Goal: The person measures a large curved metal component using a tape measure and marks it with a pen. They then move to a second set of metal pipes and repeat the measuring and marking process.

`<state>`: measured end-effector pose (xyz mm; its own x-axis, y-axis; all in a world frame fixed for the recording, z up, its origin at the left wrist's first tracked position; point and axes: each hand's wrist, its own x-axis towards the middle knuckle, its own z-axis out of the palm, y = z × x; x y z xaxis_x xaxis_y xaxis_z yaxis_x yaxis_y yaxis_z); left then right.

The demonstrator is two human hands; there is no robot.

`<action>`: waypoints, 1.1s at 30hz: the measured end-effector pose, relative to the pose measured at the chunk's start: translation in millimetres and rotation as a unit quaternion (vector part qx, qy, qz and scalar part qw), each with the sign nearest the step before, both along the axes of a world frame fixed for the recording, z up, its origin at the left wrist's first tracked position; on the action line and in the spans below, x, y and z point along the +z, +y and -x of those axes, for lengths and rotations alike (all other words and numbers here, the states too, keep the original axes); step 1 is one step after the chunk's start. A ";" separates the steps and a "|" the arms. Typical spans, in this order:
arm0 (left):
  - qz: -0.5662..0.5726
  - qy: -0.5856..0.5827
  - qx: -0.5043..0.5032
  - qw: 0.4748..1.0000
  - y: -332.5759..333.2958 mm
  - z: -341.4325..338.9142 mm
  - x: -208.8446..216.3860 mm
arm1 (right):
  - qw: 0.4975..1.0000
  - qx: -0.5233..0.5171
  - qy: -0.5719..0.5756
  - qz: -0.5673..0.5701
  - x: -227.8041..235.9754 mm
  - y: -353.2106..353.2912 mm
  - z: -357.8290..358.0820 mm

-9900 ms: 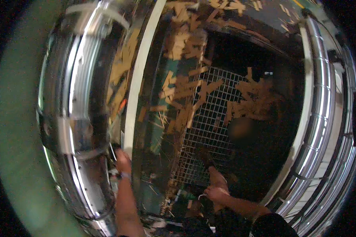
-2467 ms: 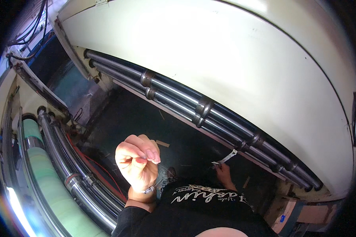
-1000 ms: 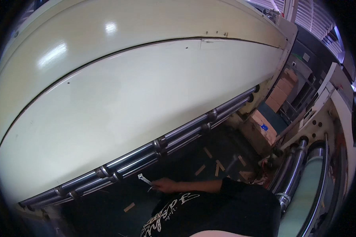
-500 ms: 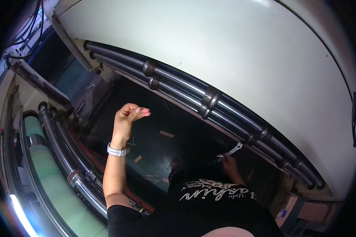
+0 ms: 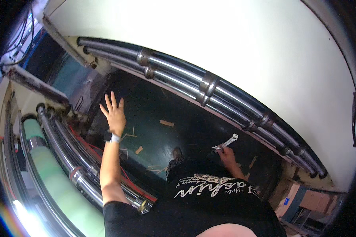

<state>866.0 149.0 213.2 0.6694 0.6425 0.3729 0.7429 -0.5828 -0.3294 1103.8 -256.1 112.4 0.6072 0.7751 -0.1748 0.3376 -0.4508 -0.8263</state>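
Observation:
My left hand [image 5: 115,116] is raised in front of me with its fingers spread and nothing in it. A smartwatch with a dark face and a pale band [image 5: 113,137] sits on that wrist. My right hand [image 5: 228,157], lower down in front of my body, is closed around a pale flat strip [image 5: 228,142]. The strip juts out up and to the right and has a dark opening near its far end; its exact kind cannot be made out. Both hands are apart from the rollers of the machine.
Metal rollers [image 5: 178,76] with collars run below a large white panel [image 5: 225,35]. A pale green roller [image 5: 51,170] and steel shafts [image 5: 81,182] lie on the left. Scraps like this brown piece [image 5: 166,123] litter the dark floor [image 5: 146,102]. Cardboard [image 5: 316,200] is at lower right.
My left hand has opened from a pinch to spread fingers, turned over, and moved slightly left. My right hand still holds the pale strip, slightly higher in view.

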 end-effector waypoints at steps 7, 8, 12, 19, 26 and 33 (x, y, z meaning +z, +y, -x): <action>0.572 -0.191 -0.337 0.723 -150.8 -106.2 -41.6 | 0.988 0.032 0.096 -0.112 50.2 21.1 2.3; 0.597 -0.221 -0.377 0.672 -180.1 -116.3 -45.3 | 0.984 0.030 0.120 -0.127 67.0 26.8 1.3; 0.830 -0.138 -0.225 0.491 -235.8 -130.4 -56.8 | 0.958 -0.054 0.157 -0.232 73.6 18.4 -6.9; 0.861 -0.120 -0.179 0.461 -250.7 -114.7 -72.3 | 0.964 -0.107 0.208 -0.128 40.3 -12.1 -11.4; 0.766 -0.040 -0.115 0.631 -208.1 -109.6 -97.1 | 0.947 -0.268 0.030 -0.173 -10.2 -64.4 -41.2; 0.780 0.034 -0.126 0.613 -133.8 -129.3 -109.7 | 0.763 -0.548 0.160 -0.305 -61.9 -64.2 -69.5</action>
